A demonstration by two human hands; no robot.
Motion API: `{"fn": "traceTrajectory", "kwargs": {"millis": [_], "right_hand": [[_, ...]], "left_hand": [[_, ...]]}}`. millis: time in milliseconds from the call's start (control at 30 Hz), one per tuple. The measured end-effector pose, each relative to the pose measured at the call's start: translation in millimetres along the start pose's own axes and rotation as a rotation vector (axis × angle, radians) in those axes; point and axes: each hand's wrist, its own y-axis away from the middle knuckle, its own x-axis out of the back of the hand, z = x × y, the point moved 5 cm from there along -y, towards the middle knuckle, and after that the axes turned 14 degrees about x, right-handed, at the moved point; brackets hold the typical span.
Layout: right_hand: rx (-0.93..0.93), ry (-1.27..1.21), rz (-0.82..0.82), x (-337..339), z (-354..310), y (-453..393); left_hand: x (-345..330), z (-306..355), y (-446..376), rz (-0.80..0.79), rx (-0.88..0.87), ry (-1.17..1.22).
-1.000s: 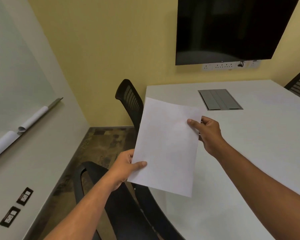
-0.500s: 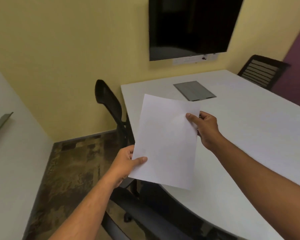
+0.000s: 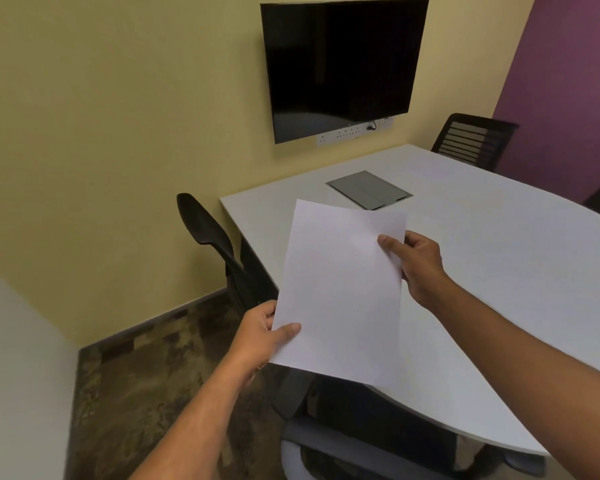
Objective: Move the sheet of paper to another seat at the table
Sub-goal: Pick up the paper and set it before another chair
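The left hand pinches the paper at its lower left corner, thumb flat on top and the other fingers curled beneath. The right hand grips the sheet's right edge near the top, thumb on the face, fingers folded behind. The sheet hangs in the air between them, tilted, over the near edge of the table.

Against the frames before, the grip is the same, but the view has swung right: the screen now sits whole above the hands, a purple wall shows, and the far chair lies beyond the right fingers. A second chair stands just past the left thumb. Both forearms reach forward, the right one crossing over the tabletop, the left over the floor.
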Motion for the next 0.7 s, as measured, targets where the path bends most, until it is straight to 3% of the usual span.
{"fn": "traceTrajectory", "kwargs": {"millis": [333, 700], "right_hand": [[-0.059, -0.019, 0.171, -65.5, 75.4, -62.3], [-0.063, -0.014, 0.305, -119.4, 101.8, -132.3]], "left_hand": [[68.5, 26.8, -131.5, -0.120, 0.023, -0.124], [117.4, 79.3, -250.9, -0.250, 0.038, -0.226]]}}
